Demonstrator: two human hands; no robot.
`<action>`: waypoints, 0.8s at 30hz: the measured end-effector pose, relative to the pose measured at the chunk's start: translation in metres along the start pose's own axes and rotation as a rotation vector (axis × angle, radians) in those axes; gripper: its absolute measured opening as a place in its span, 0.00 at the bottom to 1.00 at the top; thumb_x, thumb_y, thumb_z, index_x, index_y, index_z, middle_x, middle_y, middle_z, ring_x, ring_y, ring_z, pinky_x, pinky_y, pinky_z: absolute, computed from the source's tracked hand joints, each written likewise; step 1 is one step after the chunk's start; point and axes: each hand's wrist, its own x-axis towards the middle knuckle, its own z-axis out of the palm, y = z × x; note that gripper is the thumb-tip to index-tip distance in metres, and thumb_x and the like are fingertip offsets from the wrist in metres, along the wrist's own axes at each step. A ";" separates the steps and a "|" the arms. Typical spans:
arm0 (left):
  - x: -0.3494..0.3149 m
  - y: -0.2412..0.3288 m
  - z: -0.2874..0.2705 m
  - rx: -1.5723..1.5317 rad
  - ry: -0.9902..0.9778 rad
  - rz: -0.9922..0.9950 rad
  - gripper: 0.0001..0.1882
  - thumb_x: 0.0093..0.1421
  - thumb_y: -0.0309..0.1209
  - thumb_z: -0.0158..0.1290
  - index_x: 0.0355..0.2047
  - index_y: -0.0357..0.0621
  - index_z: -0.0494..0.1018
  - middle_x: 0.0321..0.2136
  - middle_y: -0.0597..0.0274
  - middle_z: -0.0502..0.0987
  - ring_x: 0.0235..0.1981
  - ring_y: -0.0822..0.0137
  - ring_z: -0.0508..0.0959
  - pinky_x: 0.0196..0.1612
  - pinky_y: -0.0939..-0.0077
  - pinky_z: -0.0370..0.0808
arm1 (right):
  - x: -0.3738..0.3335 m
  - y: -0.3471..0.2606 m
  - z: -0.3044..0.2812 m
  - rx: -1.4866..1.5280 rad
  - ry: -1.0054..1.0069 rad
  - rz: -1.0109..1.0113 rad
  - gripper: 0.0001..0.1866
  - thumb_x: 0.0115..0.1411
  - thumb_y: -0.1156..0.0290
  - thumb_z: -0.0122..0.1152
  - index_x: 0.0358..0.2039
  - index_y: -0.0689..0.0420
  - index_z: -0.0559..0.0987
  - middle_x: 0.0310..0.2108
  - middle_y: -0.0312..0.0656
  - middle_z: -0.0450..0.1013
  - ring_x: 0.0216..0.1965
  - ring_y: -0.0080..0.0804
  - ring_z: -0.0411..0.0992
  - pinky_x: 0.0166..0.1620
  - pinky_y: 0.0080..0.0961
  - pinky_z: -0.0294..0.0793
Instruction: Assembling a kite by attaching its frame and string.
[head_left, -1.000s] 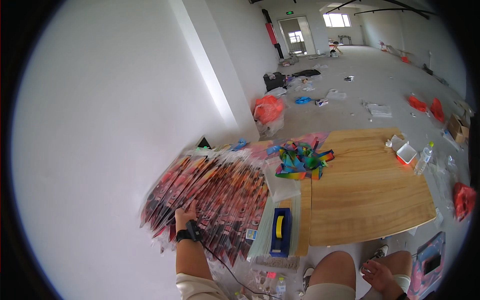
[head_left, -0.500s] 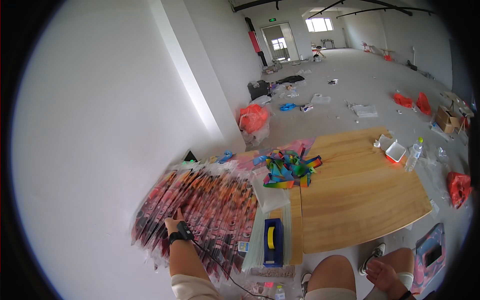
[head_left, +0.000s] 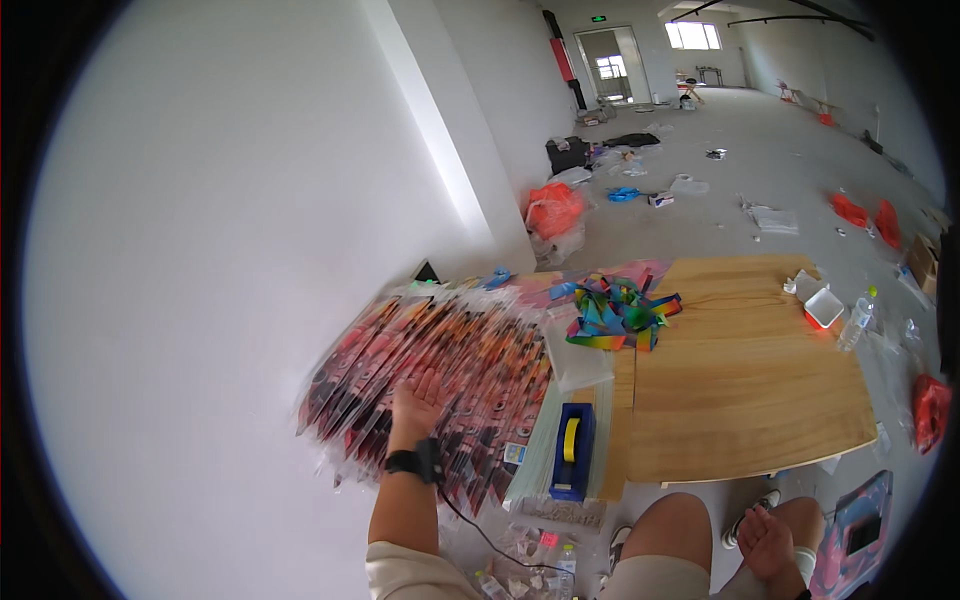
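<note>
Beside wrapped packets (head_left: 482, 375), blue tape dispenser (head_left: 572, 455)

bright daylight, far window (head_left: 693, 36) blown white, glinting plastic packets (head_left: 485, 365), black fisheye rim

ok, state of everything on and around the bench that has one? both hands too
Left hand: open, palm up, over the wrapped sheets; contact unclear
Right hand: open, palm up, nothing seen in it
Wrapped sheets: overlapping in rows, in clear plastic
Tape dispenser: loaded with a yellow roll
Rainbow ribbon: tangled heap
Red-and-white tray: open-topped
Bottle: capped
Orange-red bag: bunched up
</note>
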 end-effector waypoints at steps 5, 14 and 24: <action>-0.053 -0.002 -0.012 1.667 -0.010 1.118 0.23 0.66 0.36 0.50 0.60 0.42 0.68 0.63 0.50 0.70 0.63 0.52 0.70 0.61 0.52 0.66 | -0.004 0.002 -0.002 -0.006 -0.019 -0.028 0.23 0.69 0.54 0.49 0.61 0.47 0.72 0.57 0.34 0.74 0.52 0.38 0.74 0.56 0.42 0.75; -0.068 0.017 -0.074 2.053 0.029 1.198 0.33 0.60 0.34 0.54 0.67 0.46 0.64 0.71 0.49 0.60 0.74 0.45 0.53 0.70 0.37 0.50 | -0.068 -0.028 0.063 0.091 -0.296 -0.186 0.18 0.70 0.56 0.48 0.52 0.53 0.74 0.45 0.43 0.78 0.44 0.44 0.77 0.52 0.44 0.76; -0.242 -0.130 0.053 1.548 -0.448 1.438 0.27 0.62 0.23 0.52 0.63 0.47 0.69 0.75 0.48 0.52 0.71 0.44 0.58 0.67 0.43 0.52 | -0.223 -0.108 0.196 -0.031 -1.888 -0.311 0.19 0.70 0.58 0.55 0.42 0.66 0.77 0.32 0.43 0.70 0.30 0.41 0.67 0.33 0.39 0.64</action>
